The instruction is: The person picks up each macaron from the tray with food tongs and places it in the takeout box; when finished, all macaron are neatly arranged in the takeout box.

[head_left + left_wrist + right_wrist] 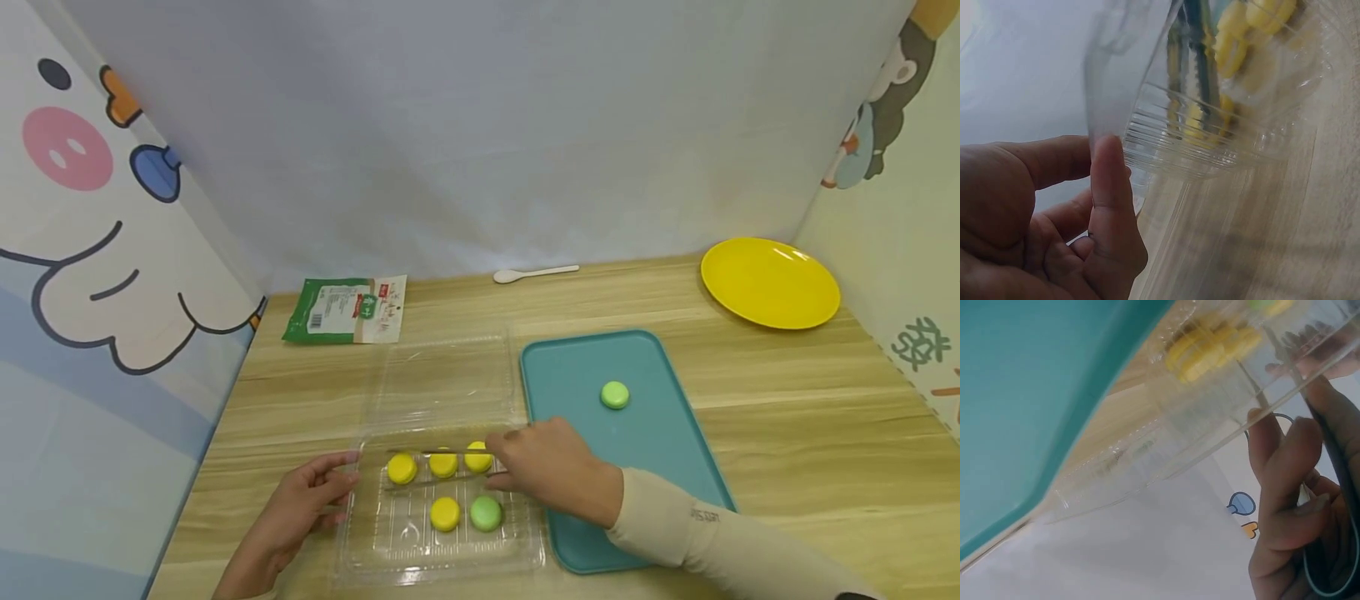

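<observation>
A clear plastic container [408, 537] with its lid folded back holds several yellow macarons [445, 514] and a green macaron [486, 513]. My left hand [303, 504] pinches the container's left rim between thumb and fingers; the left wrist view shows this grip close up. Tongs [1338, 447] are gripped in my right hand [558, 467] above the container's right side. Their two arms reach left across the back row, and the spread tips flank the leftmost yellow macaron [402, 468]. Whether they touch it, I cannot tell.
Right of the container lies a teal tray [577, 367] bearing another green macaron [615, 395]. Farther back are a green-and-white packet [337, 312], a white spoon [536, 273] and a yellow plate [772, 283]. Printed walls [82, 250] close off the sides.
</observation>
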The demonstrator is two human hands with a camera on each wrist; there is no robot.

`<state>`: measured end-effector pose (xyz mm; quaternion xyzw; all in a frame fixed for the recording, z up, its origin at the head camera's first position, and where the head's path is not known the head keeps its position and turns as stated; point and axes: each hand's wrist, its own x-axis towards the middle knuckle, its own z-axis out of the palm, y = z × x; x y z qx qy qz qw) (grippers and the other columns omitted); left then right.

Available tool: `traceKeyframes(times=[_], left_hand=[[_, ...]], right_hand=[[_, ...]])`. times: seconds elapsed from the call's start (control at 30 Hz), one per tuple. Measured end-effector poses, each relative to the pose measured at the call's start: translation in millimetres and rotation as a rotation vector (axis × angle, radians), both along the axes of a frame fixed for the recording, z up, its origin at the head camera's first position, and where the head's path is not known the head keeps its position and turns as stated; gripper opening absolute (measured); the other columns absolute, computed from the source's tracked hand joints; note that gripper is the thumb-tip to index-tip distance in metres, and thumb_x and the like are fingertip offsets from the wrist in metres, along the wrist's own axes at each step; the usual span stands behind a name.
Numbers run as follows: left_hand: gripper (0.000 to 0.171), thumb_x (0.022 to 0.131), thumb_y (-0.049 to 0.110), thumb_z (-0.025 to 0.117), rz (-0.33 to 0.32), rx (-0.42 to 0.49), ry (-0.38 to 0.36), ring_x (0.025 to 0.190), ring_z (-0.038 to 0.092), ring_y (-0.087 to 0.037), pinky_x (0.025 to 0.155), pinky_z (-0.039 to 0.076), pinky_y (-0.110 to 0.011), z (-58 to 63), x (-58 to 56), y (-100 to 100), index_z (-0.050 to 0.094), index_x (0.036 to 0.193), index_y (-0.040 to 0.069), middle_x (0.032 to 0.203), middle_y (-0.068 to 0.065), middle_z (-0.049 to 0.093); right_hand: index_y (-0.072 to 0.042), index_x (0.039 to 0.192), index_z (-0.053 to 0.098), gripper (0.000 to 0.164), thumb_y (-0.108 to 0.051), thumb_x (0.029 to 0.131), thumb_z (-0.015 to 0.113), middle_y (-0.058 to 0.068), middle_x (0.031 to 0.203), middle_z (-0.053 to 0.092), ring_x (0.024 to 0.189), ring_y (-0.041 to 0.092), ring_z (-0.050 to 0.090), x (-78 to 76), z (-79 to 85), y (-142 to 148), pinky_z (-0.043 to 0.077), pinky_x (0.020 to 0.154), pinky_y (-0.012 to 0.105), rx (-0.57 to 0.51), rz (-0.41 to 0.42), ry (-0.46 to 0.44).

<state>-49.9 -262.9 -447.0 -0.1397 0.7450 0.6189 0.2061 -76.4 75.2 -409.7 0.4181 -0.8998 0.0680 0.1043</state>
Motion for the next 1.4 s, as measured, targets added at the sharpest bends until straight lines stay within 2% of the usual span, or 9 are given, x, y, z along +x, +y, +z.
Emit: traceKeyframes(times=[0.2, 0.43, 0.57, 0.8, 1.1, 1.17, 1.27, 1.33, 1.4], left_hand=[[0.049, 0.101, 0.016, 0.063, 0.009, -0.010, -0.002, 0.080, 0.057, -0.011, 0.066, 0.057, -0.026, 0.0, 1.2, -1, 0.049, 0.145, -0.001, 0.094, -0.002, 0.057], [0.049, 0.100, 0.015, 0.064, 0.022, -0.008, 0.001, 0.080, 0.057, -0.011, 0.065, 0.057, -0.026, -0.5, 2.9, 1, 0.050, 0.144, -0.002, 0.094, -0.002, 0.057], [0.049, 0.100, 0.015, 0.064, 0.027, -0.006, 0.000, 0.080, 0.057, -0.011, 0.065, 0.057, -0.026, -0.6, 2.7, 2, 0.050, 0.143, -0.002, 0.094, -0.002, 0.058], [0.048, 0.101, 0.016, 0.064, 0.020, -0.014, -0.010, 0.080, 0.057, -0.011, 0.065, 0.057, -0.026, 0.0, 1.4, 2, 0.050, 0.144, -0.001, 0.095, -0.003, 0.058], [0.049, 0.101, 0.015, 0.063, 0.010, -0.008, -0.008, 0.080, 0.056, -0.012, 0.065, 0.057, -0.026, 0.6, -0.4, 2, 0.048, 0.145, -0.002, 0.093, -0.003, 0.058], [0.049, 0.101, 0.015, 0.063, 0.008, -0.009, -0.006, 0.080, 0.056, -0.012, 0.065, 0.057, -0.026, 0.4, -0.6, 1, 0.048, 0.145, -0.002, 0.093, -0.003, 0.058], [0.049, 0.102, 0.016, 0.062, 0.004, -0.012, -0.003, 0.081, 0.056, -0.013, 0.066, 0.057, -0.026, 0.3, -0.4, 1, 0.048, 0.145, -0.002, 0.094, -0.003, 0.058], [0.049, 0.101, 0.015, 0.063, 0.008, -0.014, -0.004, 0.081, 0.056, -0.012, 0.065, 0.057, -0.026, 0.1, -0.3, 1, 0.048, 0.145, -0.002, 0.093, -0.003, 0.058], [0.049, 0.101, 0.015, 0.063, 0.012, -0.015, -0.004, 0.080, 0.056, -0.012, 0.065, 0.057, -0.026, -0.1, -0.2, 1, 0.048, 0.145, -0.002, 0.094, -0.003, 0.058]], right_hand=[[-0.016, 0.085, 0.063, 0.036, -0.049, 0.084, 0.076, -0.009, 0.058, 0.054, 0.045, 0.003, 0.040, 2.8, 1.2, 7, 0.030, 0.035, 0.021, -0.055, 0.010, -0.058], [-0.015, 0.089, 0.067, 0.033, -0.045, 0.082, 0.080, -0.010, 0.062, 0.060, 0.047, -0.001, 0.041, 5.0, -0.2, 22, 0.035, 0.038, 0.019, -0.174, 0.033, -0.049], [-0.016, 0.085, 0.065, 0.031, -0.041, 0.081, 0.083, -0.013, 0.060, 0.055, 0.048, -0.004, 0.040, 7.9, -2.3, 35, 0.033, 0.040, 0.015, -0.232, 0.019, -0.066], [-0.014, 0.094, 0.071, 0.031, -0.039, 0.081, 0.083, -0.012, 0.068, 0.061, 0.051, -0.006, 0.043, 12.3, -2.2, 55, 0.034, 0.041, 0.013, -0.265, -0.041, -0.091], [-0.015, 0.096, 0.070, 0.035, -0.038, 0.075, 0.087, -0.014, 0.070, 0.060, 0.049, -0.008, 0.034, 13.2, -3.5, 75, 0.028, 0.039, 0.013, -0.305, -0.085, -0.037], [-0.016, 0.096, 0.069, 0.035, -0.046, 0.082, 0.080, -0.015, 0.069, 0.059, 0.049, -0.009, 0.032, 13.3, -4.3, 80, 0.027, 0.039, 0.012, -0.325, -0.090, -0.017], [-0.016, 0.095, 0.067, 0.046, -0.061, 0.092, 0.060, -0.016, 0.069, 0.059, 0.049, -0.008, 0.033, 13.6, -5.8, 87, 0.026, 0.039, 0.012, -0.351, -0.097, 0.013], [-0.016, 0.095, 0.067, 0.056, -0.067, 0.095, 0.044, -0.017, 0.068, 0.059, 0.049, -0.008, 0.034, 14.1, -6.6, 91, 0.026, 0.039, 0.012, -0.364, -0.108, 0.016], [-0.016, 0.095, 0.068, 0.059, -0.068, 0.095, 0.040, -0.018, 0.068, 0.059, 0.048, -0.008, 0.034, 14.8, -6.9, 94, 0.026, 0.039, 0.012, -0.370, -0.124, 0.012]])
